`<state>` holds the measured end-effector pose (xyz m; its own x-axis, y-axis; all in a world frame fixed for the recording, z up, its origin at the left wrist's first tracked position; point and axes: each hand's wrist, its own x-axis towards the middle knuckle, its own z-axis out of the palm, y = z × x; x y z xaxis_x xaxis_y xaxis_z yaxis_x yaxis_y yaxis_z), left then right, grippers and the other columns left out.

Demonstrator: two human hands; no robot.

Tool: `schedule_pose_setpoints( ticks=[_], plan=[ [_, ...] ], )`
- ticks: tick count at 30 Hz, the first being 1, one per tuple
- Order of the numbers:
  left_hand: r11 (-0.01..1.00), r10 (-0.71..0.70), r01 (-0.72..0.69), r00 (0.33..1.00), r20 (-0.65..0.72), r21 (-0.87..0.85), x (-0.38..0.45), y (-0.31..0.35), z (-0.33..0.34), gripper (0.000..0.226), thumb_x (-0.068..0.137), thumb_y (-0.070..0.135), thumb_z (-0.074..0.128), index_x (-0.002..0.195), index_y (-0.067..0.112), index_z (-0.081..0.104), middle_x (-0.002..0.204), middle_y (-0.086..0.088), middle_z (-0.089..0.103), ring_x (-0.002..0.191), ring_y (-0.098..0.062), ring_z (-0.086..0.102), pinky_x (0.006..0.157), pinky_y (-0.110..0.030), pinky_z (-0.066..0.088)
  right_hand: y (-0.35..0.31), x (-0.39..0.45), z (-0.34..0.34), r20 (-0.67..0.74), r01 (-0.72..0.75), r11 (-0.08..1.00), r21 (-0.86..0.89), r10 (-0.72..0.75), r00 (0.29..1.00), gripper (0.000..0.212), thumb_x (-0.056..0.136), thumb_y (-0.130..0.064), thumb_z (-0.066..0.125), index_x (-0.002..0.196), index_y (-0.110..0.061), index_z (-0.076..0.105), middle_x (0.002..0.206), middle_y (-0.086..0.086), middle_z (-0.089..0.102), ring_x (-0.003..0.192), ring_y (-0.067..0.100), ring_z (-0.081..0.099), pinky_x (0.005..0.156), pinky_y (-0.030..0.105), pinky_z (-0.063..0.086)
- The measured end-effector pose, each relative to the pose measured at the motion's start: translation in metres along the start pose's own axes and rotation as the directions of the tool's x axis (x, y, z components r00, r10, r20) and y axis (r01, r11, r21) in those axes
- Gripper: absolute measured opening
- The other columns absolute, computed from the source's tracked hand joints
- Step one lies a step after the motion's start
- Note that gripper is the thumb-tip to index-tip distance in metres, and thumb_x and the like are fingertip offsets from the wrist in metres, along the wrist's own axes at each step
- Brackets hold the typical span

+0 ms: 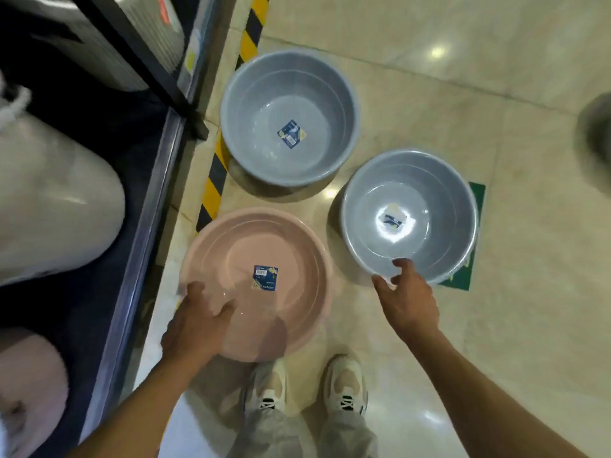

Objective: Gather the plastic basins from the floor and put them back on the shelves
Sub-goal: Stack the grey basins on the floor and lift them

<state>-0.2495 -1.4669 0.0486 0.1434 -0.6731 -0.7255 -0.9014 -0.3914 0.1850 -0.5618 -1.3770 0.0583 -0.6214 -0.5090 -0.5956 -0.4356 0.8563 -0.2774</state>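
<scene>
The pink basin [256,282] is gripped at its near rim by the left hand [195,322], whose fingers [224,310] are curled over the edge into the bowl. A grey basin [410,216] lies on the floor [529,259] just ahead of the right hand [408,300]; its spread, open fingers [401,264] are seen at the near rim, whether touching cannot be told. A second grey basin [289,117] is set well beyond both hands, beside the shelves [145,180].
</scene>
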Motion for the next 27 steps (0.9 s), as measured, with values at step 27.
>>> schedule_pose_setpoints(
  ticks=[27],
  plan=[
    [0.982, 0.124, -0.13, 0.991, 0.05, 0.136, 0.064, 0.28, 0.133, 0.097, 0.072, 0.084, 0.051, 0.137, 0.012, 0.044, 0.126, -0.014, 0.063, 0.111, -0.037, 0.061, 0.084, -0.045, 0.047, 0.183, 0.216, -0.11, 0.044, -0.089, 0.983, -0.16, 0.097, 0.994, 0.066, 0.085, -0.069, 0.044, 0.134, -0.025, 0.039, 0.114, 0.005, 0.069, 0.094, 0.03, 0.066, 0.069, 0.038, 0.05]
  ],
)
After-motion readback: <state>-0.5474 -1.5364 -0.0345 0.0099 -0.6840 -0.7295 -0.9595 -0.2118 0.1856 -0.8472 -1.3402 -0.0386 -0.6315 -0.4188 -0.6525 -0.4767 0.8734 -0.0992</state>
